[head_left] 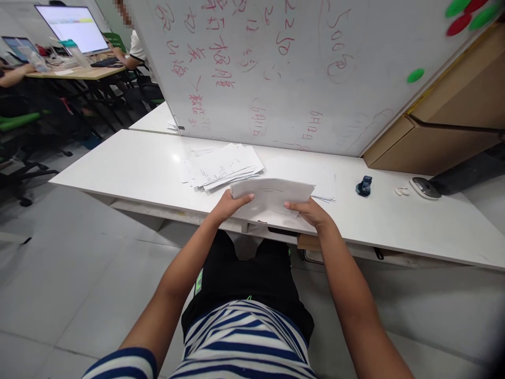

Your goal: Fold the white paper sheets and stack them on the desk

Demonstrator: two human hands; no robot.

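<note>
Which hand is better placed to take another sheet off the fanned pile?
Left, probably. The left hand grips the held sheets at the end right beside the fanned pile; the right hand holds the far end, further from it.

A white table (130,168) carries a fanned paper pile (221,167), a blue clip (364,186) and a grey disc (425,188).

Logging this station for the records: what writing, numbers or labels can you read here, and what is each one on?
"500": red marker, circled, on the whiteboard, upper right; a mark after it is unclear.
"6月11日": red marker, twice, low on the whiteboard; a likely reading.
Other red handwriting on the whiteboard: Chinese characters, too loose to read.
Pile of papers: print too small.
Sheets held by left hand and right hand: print blurred.
Monitor: unreadable.
</note>
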